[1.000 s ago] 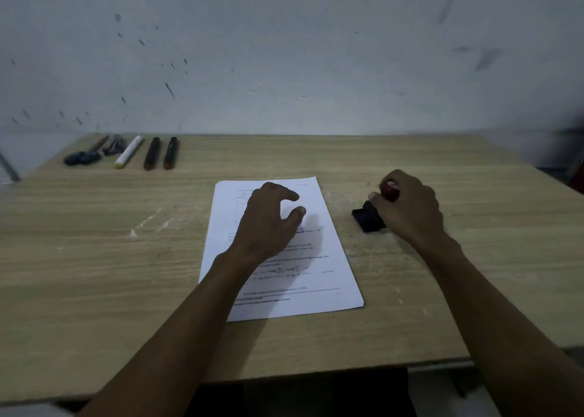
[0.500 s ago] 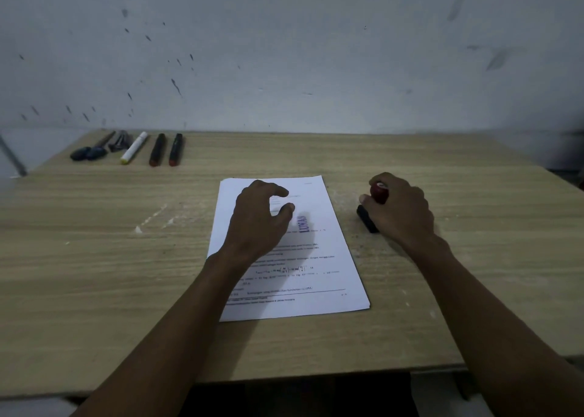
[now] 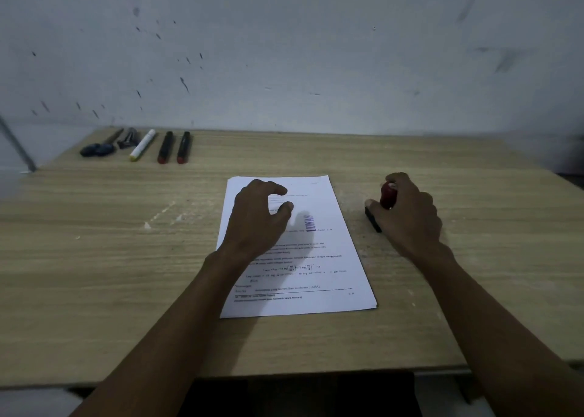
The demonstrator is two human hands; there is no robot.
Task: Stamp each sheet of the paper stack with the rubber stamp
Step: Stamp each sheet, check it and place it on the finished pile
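Tabletop [image 3: 94, 258] of pale wood carries the paper stack [image 3: 331, 274] at its middle, top sheet bearing a purple stamp mark [image 3: 308, 222]. Left hand [image 3: 256, 221] rests on the stack with fingers loosely curled, holding nothing. Right hand [image 3: 407, 217] grips the red-handled rubber stamp [image 3: 386, 194] on the tabletop just right of the stack.

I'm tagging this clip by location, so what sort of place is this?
Probably a plain desk or home workstation for paperwork. A wooden table stands against a scuffed white wall, a stack of printed sheets lies in the middle, and markers and small tools line the far left edge.
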